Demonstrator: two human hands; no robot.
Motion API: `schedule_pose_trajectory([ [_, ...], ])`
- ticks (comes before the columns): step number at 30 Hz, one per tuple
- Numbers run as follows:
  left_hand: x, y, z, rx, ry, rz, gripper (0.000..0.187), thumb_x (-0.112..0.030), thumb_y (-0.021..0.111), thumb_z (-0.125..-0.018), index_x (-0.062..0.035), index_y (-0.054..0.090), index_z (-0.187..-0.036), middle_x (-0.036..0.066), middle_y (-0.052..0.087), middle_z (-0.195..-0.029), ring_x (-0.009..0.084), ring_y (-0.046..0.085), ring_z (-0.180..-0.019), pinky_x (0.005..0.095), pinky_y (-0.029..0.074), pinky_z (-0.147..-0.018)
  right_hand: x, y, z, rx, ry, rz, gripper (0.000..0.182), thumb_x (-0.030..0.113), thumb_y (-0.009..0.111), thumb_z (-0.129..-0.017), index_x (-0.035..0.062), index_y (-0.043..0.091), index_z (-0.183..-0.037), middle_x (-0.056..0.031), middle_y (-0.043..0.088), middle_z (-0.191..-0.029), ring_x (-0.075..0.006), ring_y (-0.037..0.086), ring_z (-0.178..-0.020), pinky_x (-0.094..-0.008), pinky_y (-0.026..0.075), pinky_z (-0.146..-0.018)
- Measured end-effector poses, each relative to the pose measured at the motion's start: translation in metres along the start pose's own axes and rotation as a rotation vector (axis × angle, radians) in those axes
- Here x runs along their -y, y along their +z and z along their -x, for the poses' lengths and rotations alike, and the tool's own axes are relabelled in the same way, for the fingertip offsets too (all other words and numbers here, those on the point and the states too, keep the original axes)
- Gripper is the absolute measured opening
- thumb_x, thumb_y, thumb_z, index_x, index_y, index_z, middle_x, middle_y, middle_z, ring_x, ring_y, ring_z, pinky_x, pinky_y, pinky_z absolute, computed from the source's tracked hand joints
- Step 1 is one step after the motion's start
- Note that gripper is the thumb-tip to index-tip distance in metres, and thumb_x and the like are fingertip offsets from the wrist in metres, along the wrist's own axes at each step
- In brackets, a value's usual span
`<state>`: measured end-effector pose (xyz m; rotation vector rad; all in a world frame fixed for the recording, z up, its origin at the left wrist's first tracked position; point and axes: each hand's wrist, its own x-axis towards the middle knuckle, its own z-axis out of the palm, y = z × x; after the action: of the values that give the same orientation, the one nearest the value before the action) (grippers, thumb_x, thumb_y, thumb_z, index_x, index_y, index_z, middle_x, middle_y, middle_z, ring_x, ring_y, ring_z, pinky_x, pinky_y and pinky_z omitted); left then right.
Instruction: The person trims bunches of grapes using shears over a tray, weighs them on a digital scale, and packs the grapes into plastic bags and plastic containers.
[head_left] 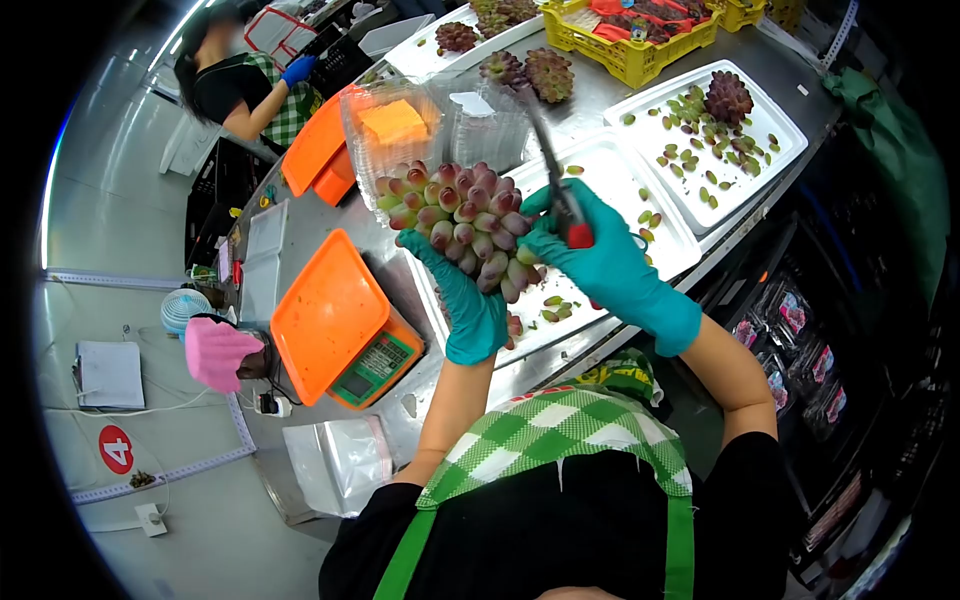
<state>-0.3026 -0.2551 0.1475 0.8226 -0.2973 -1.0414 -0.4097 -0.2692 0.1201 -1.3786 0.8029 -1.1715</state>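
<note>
A plump-leaved succulent, green with purple-red tips, rests on my gloved left hand, whose fingers are bent round its lower left side. My right hand, in a matching teal glove, is closed round a long, dark, narrow tool with a red end, blurred along its length. The tool points up and away from me, and the fingertips of that hand meet the right edge of the plant. Beneath both hands lies a white tray with loose green leaves scattered in it.
On the left stands an orange scale. Stacked clear plastic boxes are just beyond the plant. Another white tray holds leaves and a dark succulent. A yellow crate sits at the back; a person works at far left.
</note>
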Motion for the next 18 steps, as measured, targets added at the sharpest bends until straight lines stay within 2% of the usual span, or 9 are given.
schedule_pose_trajectory([
  [2,0.001,-0.024,-0.015,0.146,0.001,-0.080,0.056,-0.054,0.037,-0.084,-0.0096,0.036,-0.119,0.007,0.046,-0.107,0.0158,0.045,-0.087,0.0291,0.039,-0.070,0.010,-0.011,0.006,-0.024,-0.136,0.333,0.043,0.016,0.067,-0.070,0.0036,0.046,-0.105,-0.0132,0.057,-0.082,-0.0269,0.058,-0.072,-0.0331,0.046,-0.065],
  [4,-0.002,-0.034,-0.022,0.196,0.018,-0.109,0.063,-0.057,0.037,-0.082,-0.0095,0.033,-0.123,0.010,0.045,-0.116,0.0209,0.048,-0.100,0.0343,0.043,-0.082,0.024,-0.024,0.014,-0.025,-0.273,0.724,0.041,0.011,0.066,-0.071,0.0054,0.047,-0.107,-0.0104,0.056,-0.088,-0.0212,0.057,-0.079,-0.0304,0.047,-0.072],
  [5,-0.003,-0.039,-0.025,0.222,0.027,-0.124,0.066,-0.058,0.036,-0.082,-0.0095,0.031,-0.126,0.011,0.044,-0.120,0.0235,0.050,-0.106,0.0369,0.045,-0.088,0.021,-0.029,0.019,-0.033,-0.313,0.894,0.046,0.012,0.067,-0.068,0.0065,0.048,-0.108,-0.0109,0.055,-0.085,-0.0263,0.056,-0.074,-0.0338,0.047,-0.067],
  [6,-0.002,-0.043,-0.029,0.217,0.040,-0.123,0.066,-0.058,0.036,-0.082,-0.0096,0.031,-0.126,0.011,0.045,-0.120,0.0234,0.050,-0.106,0.0367,0.045,-0.088,0.019,-0.032,0.026,0.010,-0.240,1.000,0.046,0.013,0.068,-0.067,0.0073,0.049,-0.109,-0.0107,0.056,-0.084,-0.0271,0.056,-0.072,-0.0343,0.047,-0.065],
  [9,0.021,-0.097,-0.083,0.815,-0.058,0.425,0.065,-0.058,0.036,-0.082,-0.0106,0.031,-0.126,0.011,0.045,-0.119,0.0231,0.050,-0.106,0.0365,0.045,-0.088,0.009,-0.028,0.039,0.077,-0.081,1.084,0.046,0.018,0.069,-0.066,0.0086,0.051,-0.108,-0.0104,0.056,-0.081,-0.0278,0.057,-0.069,-0.0350,0.046,-0.062],
  [12,-0.001,-0.046,-0.035,0.072,0.127,-0.030,0.052,-0.054,0.039,-0.083,-0.0114,0.036,-0.112,0.007,0.048,-0.104,0.0158,0.049,-0.087,0.0279,0.040,-0.069,0.006,-0.023,0.040,0.141,0.005,1.094,0.045,0.022,0.068,-0.067,0.0088,0.052,-0.107,-0.0101,0.057,-0.077,-0.0270,0.057,-0.067,-0.0352,0.045,-0.061],
  [13,-0.003,-0.041,-0.030,0.040,0.135,0.001,0.042,-0.051,0.042,-0.083,-0.0122,0.042,-0.098,0.003,0.051,-0.088,0.0084,0.048,-0.068,0.0191,0.035,-0.050,0.007,-0.020,0.040,0.166,0.026,1.106,0.044,0.023,0.067,-0.067,0.0088,0.053,-0.106,-0.0100,0.057,-0.076,-0.0266,0.057,-0.066,-0.0352,0.045,-0.061],
  [15,-0.003,-0.039,-0.027,0.009,0.155,0.034,0.037,-0.049,0.044,-0.084,-0.0125,0.048,-0.087,0.000,0.055,-0.074,0.0017,0.050,-0.052,0.0104,0.032,-0.031,0.009,-0.017,0.039,0.184,0.049,1.137,0.043,0.026,0.067,-0.068,0.0080,0.054,-0.105,-0.0095,0.057,-0.074,-0.0260,0.057,-0.066,-0.0356,0.045,-0.060],
  [18,-0.001,-0.047,-0.027,0.045,0.175,-0.022,0.047,-0.054,0.040,-0.083,-0.0117,0.042,-0.105,0.005,0.052,-0.093,0.0104,0.052,-0.074,0.0196,0.039,-0.051,0.017,-0.013,0.035,0.229,0.095,1.189,0.043,0.028,0.067,-0.068,0.0079,0.054,-0.105,-0.0085,0.057,-0.072,-0.0258,0.057,-0.065,-0.0357,0.045,-0.060],
])
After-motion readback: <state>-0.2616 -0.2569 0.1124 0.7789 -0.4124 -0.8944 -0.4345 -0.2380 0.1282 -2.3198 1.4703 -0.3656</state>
